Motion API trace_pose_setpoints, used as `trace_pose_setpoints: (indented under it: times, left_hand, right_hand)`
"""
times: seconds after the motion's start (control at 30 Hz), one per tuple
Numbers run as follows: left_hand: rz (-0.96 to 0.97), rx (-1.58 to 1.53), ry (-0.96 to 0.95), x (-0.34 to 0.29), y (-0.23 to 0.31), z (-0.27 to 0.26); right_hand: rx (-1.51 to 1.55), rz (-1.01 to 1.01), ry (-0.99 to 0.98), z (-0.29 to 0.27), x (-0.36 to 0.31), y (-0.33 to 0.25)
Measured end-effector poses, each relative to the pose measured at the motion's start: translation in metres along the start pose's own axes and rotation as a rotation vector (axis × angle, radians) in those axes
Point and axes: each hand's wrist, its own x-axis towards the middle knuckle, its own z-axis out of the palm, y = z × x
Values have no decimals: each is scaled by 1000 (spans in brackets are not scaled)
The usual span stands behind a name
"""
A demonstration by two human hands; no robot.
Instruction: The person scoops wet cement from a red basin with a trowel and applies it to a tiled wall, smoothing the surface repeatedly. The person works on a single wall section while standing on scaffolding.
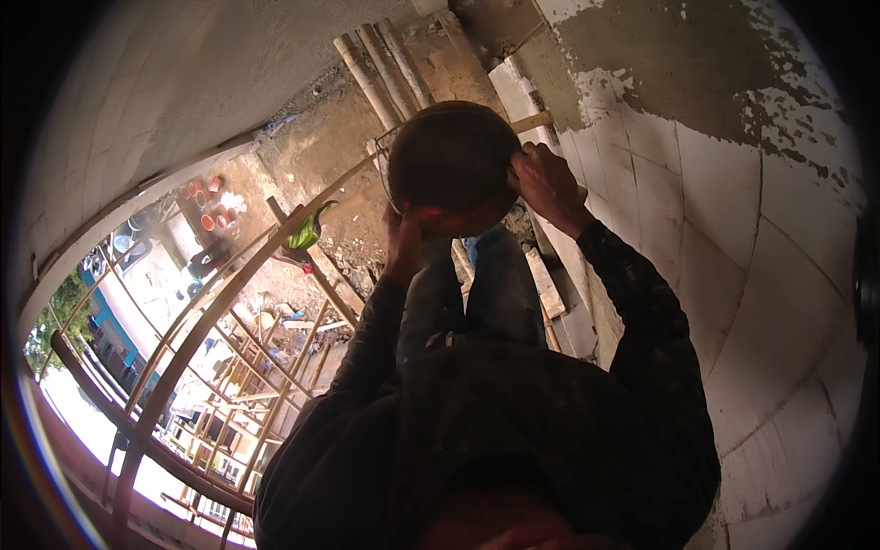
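Note:
A dark round bucket (454,170) hangs in front of my body, above my legs, held between both hands. The fingers of my right hand (550,188) are closed on its right rim. At its lower left side, my left hand (404,240) grips it, with part of the fingers hidden behind the edge. A thin, light-coloured curved line, perhaps a wire handle, runs along the left edge. The inside is too shadowed to tell what it holds.
Bamboo poles (390,69) lie ahead over rough ground. A bamboo railing (247,266) and scaffolding drop away at left, where a green cloth (307,229) hangs. A block wall (706,202), partly plastered, rises close on the right. Small orange buckets (220,220) stand far below.

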Motion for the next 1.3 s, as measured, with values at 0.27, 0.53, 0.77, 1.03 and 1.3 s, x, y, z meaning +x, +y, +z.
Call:
trace_pose_setpoints:
  times: [0.27,0.53,0.77,1.03,1.3]
  left_hand:
    - [-57,-154,30,29,-23,7]
    - [-38,-127,208,33,-29,-46]
    - [-52,3,408,54,-55,-127]
    - [8,76,410,57,-75,-163]
    - [54,-14,206,-16,-20,-76]
  right_hand:
    - [230,156,-30,-28,-13,-7]
    - [737,-72,20,24,18,-18]
    - [1089,139,-304,136,84,67]
    - [1569,485,83,11,26,231]
    - [571,168,-71,-108,-63,16]
